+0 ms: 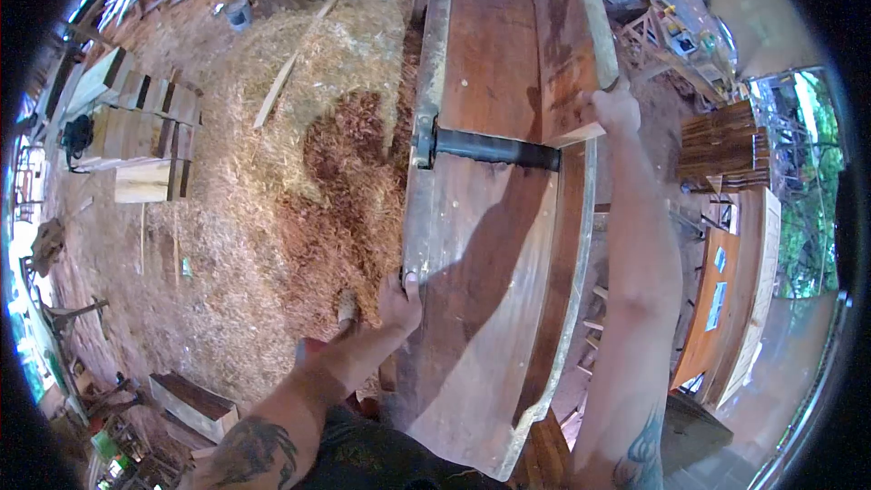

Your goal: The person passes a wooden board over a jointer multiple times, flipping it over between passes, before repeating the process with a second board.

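Observation:
A long wooden machine bed (481, 263) with worn pale edges runs away from me. Across it lies a dark cylinder (499, 149), with a metal mount at its left end. My left hand (399, 299) is closed round the bed's left edge, thumb on top. On the far part of the bed, a thick wooden board (564, 45) stands on its edge along the right side, its near end close to the cylinder. My right hand (619, 109) grips that board's upper right edge near this end; some fingers are hidden. My arm's shadow falls over the bed.
Wood shavings (299, 218) cover the ground on the left, with a loose strip of wood (292, 63) on them. Stacked timber blocks (136, 132) stand farther left. A bucket (239, 14) sits at the back. On the right are stacked boards (726, 141) and an orange-brown panel (708, 308).

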A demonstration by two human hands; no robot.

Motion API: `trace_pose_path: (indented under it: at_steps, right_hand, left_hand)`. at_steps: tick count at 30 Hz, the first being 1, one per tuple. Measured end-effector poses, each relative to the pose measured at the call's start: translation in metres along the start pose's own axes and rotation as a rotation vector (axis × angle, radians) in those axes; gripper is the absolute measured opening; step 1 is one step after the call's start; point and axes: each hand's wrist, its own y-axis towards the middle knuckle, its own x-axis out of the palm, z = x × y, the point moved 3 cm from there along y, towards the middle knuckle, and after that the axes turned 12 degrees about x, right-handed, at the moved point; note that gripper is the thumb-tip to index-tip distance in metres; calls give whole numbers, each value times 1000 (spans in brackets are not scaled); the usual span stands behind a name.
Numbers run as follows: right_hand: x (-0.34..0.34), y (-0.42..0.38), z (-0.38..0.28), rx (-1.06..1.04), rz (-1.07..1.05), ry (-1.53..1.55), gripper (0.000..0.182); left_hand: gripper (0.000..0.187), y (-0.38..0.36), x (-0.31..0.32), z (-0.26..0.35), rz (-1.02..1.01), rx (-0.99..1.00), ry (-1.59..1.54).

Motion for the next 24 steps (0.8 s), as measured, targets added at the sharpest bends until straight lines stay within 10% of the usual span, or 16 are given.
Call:
trace_pose_path:
  at_steps: [9,11,19,22,24]
  right_hand:
    - [14,15,-33,-100,-31,12,91]
    - [-10,-48,-56,-120,-116,117,61]
    - [-48,-214,3,39,-423,715,55]
    - [-85,-304,2,92,-557,1010,30]
    - [-88,-334,9,182,-655,1199,33]
  left_hand:
    - [56,4,-4,7,-30,-82,92]
    - [55,4,-2,4,-15,-49,76]
    - [61,1,10,-11,68,-46,28]
    - [70,14,2,-26,-264,-175,-79]
    - [74,21,-32,-19,-285,-277,-646]
